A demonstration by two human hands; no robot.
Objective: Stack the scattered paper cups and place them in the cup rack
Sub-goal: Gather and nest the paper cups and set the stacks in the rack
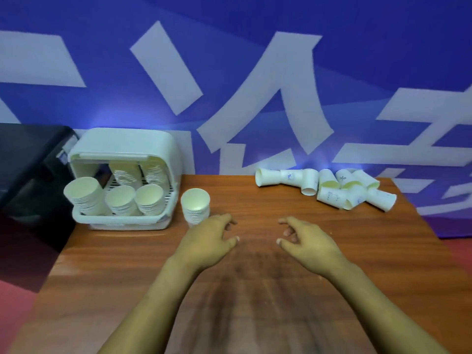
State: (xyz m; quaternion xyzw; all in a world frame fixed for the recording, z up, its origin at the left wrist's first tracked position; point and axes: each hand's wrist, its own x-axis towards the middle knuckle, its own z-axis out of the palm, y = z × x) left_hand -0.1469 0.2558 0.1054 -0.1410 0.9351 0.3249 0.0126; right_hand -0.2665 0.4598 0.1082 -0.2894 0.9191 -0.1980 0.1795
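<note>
Meanwhile, 2 empty hands, left [208,242] and right [310,242], hover loosely curled mid-frame; loose cups [329,187] lie upper right, far from the rack [122,221] at left, and a hasty grab could scatter them.

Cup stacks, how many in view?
6. Five in the rack: three in front, two behind. One on the table beside it. More may be hidden.

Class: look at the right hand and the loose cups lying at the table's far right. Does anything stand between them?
Nothing visible does. Only bare table lies between the right hand and the loose cups.
</note>
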